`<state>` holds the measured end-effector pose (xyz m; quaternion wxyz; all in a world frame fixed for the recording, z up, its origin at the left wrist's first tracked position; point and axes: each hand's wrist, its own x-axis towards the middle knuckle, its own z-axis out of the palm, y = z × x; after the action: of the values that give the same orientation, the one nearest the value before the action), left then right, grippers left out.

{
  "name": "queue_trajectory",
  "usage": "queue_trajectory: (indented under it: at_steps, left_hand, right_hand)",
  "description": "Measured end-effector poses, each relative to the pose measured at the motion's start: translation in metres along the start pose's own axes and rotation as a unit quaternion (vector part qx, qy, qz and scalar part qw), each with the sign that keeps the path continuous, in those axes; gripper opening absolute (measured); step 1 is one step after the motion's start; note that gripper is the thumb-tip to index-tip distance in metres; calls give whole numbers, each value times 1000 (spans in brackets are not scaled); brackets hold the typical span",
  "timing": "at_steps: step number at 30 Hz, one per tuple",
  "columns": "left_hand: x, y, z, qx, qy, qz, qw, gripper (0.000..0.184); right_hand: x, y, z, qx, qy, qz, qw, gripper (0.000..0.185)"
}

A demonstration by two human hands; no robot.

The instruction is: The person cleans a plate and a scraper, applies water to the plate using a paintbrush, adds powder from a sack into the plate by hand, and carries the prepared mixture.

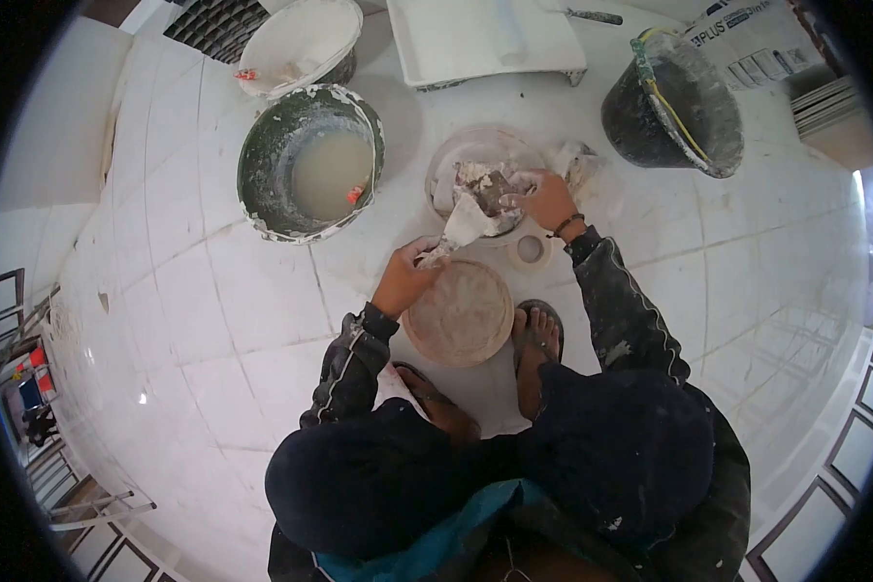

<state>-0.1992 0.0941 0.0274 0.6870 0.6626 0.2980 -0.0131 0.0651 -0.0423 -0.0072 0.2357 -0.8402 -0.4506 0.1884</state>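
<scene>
As the left hand (405, 277) grips a scraper (466, 222), the right hand (547, 203) points inward.

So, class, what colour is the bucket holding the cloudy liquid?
The bucket is dark green, smeared with white; the head view shows it.

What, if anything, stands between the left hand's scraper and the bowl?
Nothing visible at the near rim; the scraper overlaps the bowl in view. Near its blade, the right hand holds a smeared tool.
</scene>
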Motion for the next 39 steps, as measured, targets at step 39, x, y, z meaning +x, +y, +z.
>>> queue_trajectory:
  at_steps: [39]
  left_hand:
    - [18, -23, 70, 5, 115, 47, 992, 47]
  right_hand:
    - [-40, -70, 40, -72, 66, 3, 995, 35]
